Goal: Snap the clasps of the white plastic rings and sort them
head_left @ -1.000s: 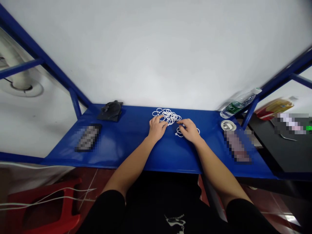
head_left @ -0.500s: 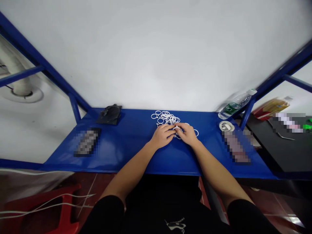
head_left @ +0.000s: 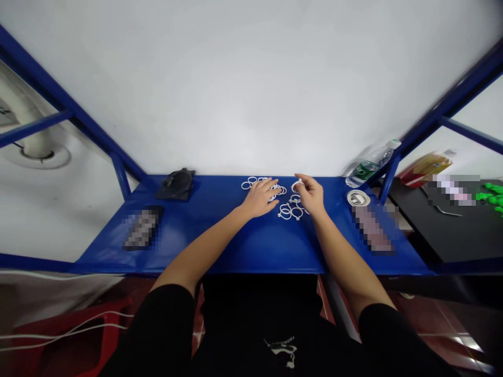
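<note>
On the blue bench (head_left: 196,230), the left hand (head_left: 257,199) is spread over a white ring pile (head_left: 280,190); the right hand (head_left: 313,196), beside a looser cluster (head_left: 291,210), pinches one ring (head_left: 294,185). Overlapping rings could snag if dragged, scattering the pile.

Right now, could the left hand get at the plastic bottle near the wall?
Probably not easily: the right hand, which appears to hold a white ring, is between the left hand and the bottle, so it might have to shift.
</note>
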Demonstrator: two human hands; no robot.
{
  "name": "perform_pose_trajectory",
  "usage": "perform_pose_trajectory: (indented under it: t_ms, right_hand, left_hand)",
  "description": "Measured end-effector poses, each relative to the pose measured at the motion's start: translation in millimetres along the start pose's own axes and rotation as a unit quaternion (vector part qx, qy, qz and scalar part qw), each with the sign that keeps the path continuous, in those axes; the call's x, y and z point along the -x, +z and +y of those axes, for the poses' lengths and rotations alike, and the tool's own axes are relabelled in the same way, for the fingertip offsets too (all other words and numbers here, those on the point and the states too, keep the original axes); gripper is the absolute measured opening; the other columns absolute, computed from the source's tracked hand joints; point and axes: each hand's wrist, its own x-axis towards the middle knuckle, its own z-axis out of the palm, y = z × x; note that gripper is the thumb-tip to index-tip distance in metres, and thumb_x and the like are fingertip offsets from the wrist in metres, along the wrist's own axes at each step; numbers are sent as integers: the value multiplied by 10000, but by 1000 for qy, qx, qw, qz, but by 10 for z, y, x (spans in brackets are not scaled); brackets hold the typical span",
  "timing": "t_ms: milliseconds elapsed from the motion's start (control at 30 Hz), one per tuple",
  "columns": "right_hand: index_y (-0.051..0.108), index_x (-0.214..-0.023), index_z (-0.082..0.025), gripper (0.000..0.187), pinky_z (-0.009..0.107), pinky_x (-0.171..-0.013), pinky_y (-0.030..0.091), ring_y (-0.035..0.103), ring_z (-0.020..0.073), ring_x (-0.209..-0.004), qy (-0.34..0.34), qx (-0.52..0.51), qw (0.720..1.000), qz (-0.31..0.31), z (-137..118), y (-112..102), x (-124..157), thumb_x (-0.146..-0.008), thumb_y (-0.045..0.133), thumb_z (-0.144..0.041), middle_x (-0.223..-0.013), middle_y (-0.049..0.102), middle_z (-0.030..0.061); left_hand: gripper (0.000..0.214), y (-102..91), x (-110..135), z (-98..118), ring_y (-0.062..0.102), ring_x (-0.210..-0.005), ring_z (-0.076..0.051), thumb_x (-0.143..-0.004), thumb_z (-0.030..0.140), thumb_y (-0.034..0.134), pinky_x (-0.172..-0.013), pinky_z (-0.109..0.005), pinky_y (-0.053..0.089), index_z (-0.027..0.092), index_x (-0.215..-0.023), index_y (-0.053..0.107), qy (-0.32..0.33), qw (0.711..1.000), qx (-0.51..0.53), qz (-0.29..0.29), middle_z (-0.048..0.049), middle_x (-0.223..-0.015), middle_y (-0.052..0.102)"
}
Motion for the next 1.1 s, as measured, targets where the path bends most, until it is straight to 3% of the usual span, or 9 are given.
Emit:
perform_pose_trajectory:
  t_ms: [133, 200, 333, 467, 567, 733, 867, 1000, 1100]
  right_hand:
    - [723, -1185, -193, 349, 306, -671, 551, 653, 157, -661, 38, -49, 998, 32, 117, -29, -9, -897, 596, -345, -803, 738, 14]
    - [729, -1167, -189, 353, 298, -641, 546, 648, 152, -635, 54, -51, 997, -5, 190, -30, 46, -877, 622, -359, -790, 738, 13]
    - [746, -1145, -187, 351, 279, -592, 521, 623, 140, -601, 63, -35, 997, -24, 254, -28, 118, -866, 604, -345, -772, 733, 7]
    - [749, -1155, -189, 353, 272, -595, 505, 605, 132, -599, 56, -27, 998, -28, 245, -1, 129, -871, 596, -333, -759, 717, -3]
    - [748, -1163, -192, 354, 274, -624, 504, 597, 128, -620, 50, -19, 998, -43, 262, 41, 137, -874, 601, -335, -777, 709, -8]
    - [734, -1158, -183, 371, 279, -609, 513, 587, 127, -605, 84, -53, 994, -43, 253, 116, 105, -844, 615, -340, -763, 676, -19]
    - [735, -1142, -192, 352, 292, -633, 553, 618, 137, -627, 81, -76, 993, -51, 110, 194, 27, -842, 627, -339, -767, 675, -17]
    - [738, -1147, -209, 341, 292, -626, 574, 631, 145, -631, 59, -80, 991, -89, -48, 321, -61, -856, 615, -338, -756, 680, -17]
    - [738, -1145, -209, 325, 291, -644, 576, 640, 143, -636, 47, -71, 993, -86, -94, 412, -75, -874, 614, -341, -786, 702, -9]
  left_hand:
    - [377, 263, -363, -46, 414, -1513, -340, -971, 380, 673, -1208, -638, 330, 278, -1335, 681, 75, 993, -13, -93, -86, -1565, 544]
    - [303, 408, -452, -89, 474, -1470, -339, -966, 345, 677, -1195, -641, 338, 270, -1256, 720, 86, 989, -19, -121, -82, -1485, 621]
    - [151, 537, -363, -230, 633, -1283, -295, -946, 253, 682, -1125, -562, 422, 264, -1062, 779, 79, 992, -22, -98, -53, -1310, 731]
    - [149, 426, -98, -431, 677, -1169, -248, -955, 252, 656, -1054, -463, 460, 262, -1015, 792, 75, 995, -22, -60, -64, -1230, 756]
    - [226, 289, 58, -602, 675, -1173, -257, -996, 263, 571, -1047, -467, 454, 241, -1006, 796, 67, 995, -39, -64, -79, -1219, 760]
    - [166, 117, 161, -753, 678, -1176, -272, -918, 226, 641, -1117, -526, 413, 252, -901, 805, 28, 999, -15, -39, -88, -1160, 777]
    - [148, 33, 140, -561, 647, -1230, -271, -947, 271, 642, -1188, -565, 324, 274, -930, 789, -35, 999, -12, 35, -51, -1195, 773]
    - [215, -54, 49, -140, 685, -1089, -235, -1017, 373, 583, -1085, -484, 428, 264, -1021, 769, -106, 981, 57, 150, -40, -1109, 788]
    - [220, -110, 14, 151, 691, -1035, -234, -1026, 392, 579, -1124, -511, 388, 268, -1003, 760, -132, 971, 80, 180, -25, -1030, 792]
